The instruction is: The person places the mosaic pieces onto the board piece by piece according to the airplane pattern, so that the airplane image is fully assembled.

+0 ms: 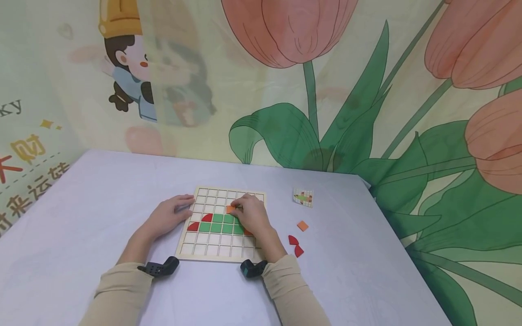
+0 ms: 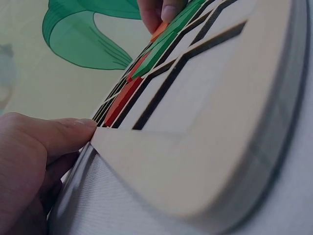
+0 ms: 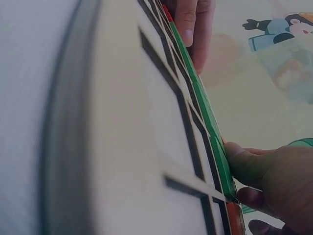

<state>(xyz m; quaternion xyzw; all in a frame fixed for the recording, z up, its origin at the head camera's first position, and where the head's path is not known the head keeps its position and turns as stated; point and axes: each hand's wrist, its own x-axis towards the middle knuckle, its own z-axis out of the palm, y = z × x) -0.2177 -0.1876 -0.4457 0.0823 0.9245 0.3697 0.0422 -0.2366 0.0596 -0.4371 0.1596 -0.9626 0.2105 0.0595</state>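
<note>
A wooden grid board point(image 1: 200, 249) lies on the table, with green square tiles point(image 1: 216, 227) and red quarter-round tiles point(image 1: 193, 226) set in its middle rows. Over the upper middle cells, my right hand point(image 1: 253, 214) pinches an orange square tile point(image 1: 229, 209) between thumb and fingers; its right part is hidden by the fingertips. My left hand point(image 1: 169, 215) rests at the board's left edge, its thumb point(image 2: 73, 128) touching the rim in the left wrist view. Another orange tile point(image 3: 235, 218) sits at the green row's end, partly covered by the right hand.
Right of the board lie a loose orange square point(image 1: 302, 225) and two red quarter-round pieces point(image 1: 293, 240). A small pattern card point(image 1: 303, 198) lies farther back. Behind the white-covered table point(image 1: 359, 271) hangs a printed tulip backdrop point(image 1: 289, 27).
</note>
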